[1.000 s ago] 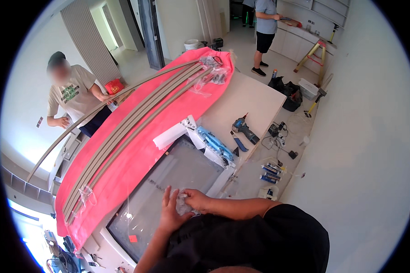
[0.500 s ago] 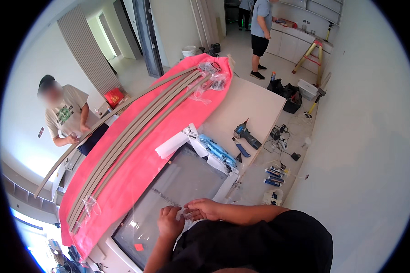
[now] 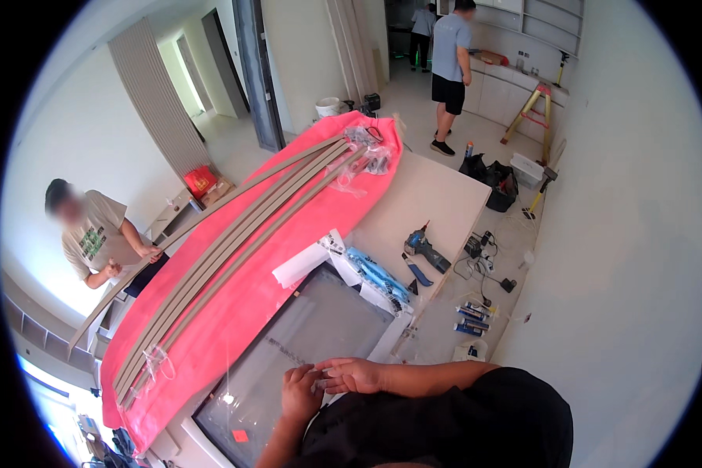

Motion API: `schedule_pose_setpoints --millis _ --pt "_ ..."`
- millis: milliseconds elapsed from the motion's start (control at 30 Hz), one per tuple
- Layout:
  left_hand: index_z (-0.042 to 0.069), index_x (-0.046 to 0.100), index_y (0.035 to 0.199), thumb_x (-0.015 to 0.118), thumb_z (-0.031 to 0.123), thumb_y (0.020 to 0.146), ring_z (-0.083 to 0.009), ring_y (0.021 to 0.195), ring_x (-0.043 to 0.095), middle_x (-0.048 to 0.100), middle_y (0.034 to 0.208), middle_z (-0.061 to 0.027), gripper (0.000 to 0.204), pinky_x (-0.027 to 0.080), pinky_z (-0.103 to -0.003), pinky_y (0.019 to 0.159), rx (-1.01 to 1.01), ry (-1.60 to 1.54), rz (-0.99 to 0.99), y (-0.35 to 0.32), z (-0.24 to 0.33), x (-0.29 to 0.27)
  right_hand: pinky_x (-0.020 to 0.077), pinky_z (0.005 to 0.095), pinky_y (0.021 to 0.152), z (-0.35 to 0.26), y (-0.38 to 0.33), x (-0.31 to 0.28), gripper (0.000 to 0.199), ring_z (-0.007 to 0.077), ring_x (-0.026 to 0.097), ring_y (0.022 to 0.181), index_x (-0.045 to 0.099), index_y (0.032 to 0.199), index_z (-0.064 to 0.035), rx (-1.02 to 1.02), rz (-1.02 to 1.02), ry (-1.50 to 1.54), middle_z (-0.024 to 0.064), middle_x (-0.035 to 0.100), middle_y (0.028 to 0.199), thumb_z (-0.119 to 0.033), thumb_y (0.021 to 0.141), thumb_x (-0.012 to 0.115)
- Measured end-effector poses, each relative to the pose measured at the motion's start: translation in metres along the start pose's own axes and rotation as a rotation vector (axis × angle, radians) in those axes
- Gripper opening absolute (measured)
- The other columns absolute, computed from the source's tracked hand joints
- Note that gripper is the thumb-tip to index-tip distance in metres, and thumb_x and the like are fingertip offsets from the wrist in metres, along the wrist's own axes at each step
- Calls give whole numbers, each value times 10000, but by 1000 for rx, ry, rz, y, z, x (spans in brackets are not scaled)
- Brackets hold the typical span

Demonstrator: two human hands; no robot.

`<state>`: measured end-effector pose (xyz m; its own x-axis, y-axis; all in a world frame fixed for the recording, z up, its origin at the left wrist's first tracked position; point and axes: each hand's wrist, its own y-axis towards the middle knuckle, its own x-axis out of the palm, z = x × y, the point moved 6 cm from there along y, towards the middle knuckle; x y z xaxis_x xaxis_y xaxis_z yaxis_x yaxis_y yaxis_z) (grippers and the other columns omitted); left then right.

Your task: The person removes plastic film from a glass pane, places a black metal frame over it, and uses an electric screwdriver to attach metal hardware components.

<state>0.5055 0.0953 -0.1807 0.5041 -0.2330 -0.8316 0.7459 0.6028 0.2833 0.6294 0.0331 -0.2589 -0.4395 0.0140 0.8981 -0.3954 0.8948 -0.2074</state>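
My left hand [image 3: 300,395] and my right hand [image 3: 357,376] meet fingertip to fingertip, close to my body above the near right edge of a dark-glass framed panel [image 3: 312,321]. The left fingers are bent and closed, with the small space between the hands too hidden to show what they grip. On the right hand, the fingers stretch toward the left one with gaps between them. Clear film seems to cover the panel, and an orange square sticker [image 3: 240,436] is on it. White wrapping [image 3: 300,264] and a blue plastic bundle [image 3: 376,273] lie along its far end.
Long tan strips [image 3: 238,253] rest on a pink sheet [image 3: 210,343]. A co-worker [image 3: 101,242] at the left handles one strip. A cordless driver [image 3: 427,251] and blue-handled pliers [image 3: 419,271] lie on the board; sealant tubes [image 3: 472,318], cables and a hammer [image 3: 540,193] are on the floor.
My hands stay together, with the right fingers shifted slightly against the left ones. The co-worker at the left has moved left and raised a hand. The view has tilted slightly.
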Motion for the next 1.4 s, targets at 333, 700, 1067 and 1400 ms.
schedule_pose_setpoints --millis 333,700,1067,1400 --pt "37 627 751 565 397 979 -444 782 632 643 823 -202 430 500 -545 678 -527 110 -66 -90 -89 -29 538 350 820 17 14 -9 277 188 661 964 621 1193 -61 72 214 -226 62 674 1133 -262 1023 536" --pt "42 645 765 524 392 999 -439 759 620 644 750 -209 438 483 -536 685 -853 -62 209 -280 -104 -94 564 368 756 77 42 29 260 237 675 913 621 1184 -63 189 323 -296 96 693 1083 -232 1001 548" --pt "46 674 759 507 414 997 -437 785 635 665 763 -207 469 492 -542 712 -1217 -109 346 -476 -125 -122 546 351 767 171 126 110 241 197 651 901 617 1154 -93 386 272 -566 60 687 1062 -268 1003 546" --pt "88 662 1080 612 328 948 -387 1122 576 634 1154 -176 278 475 -476 933 -1710 99 663 -713 -146 -62 550 344 766 236 154 155 233 192 653 903 611 1163 -80 481 265 -678 67 681 1069 -245 1014 539"
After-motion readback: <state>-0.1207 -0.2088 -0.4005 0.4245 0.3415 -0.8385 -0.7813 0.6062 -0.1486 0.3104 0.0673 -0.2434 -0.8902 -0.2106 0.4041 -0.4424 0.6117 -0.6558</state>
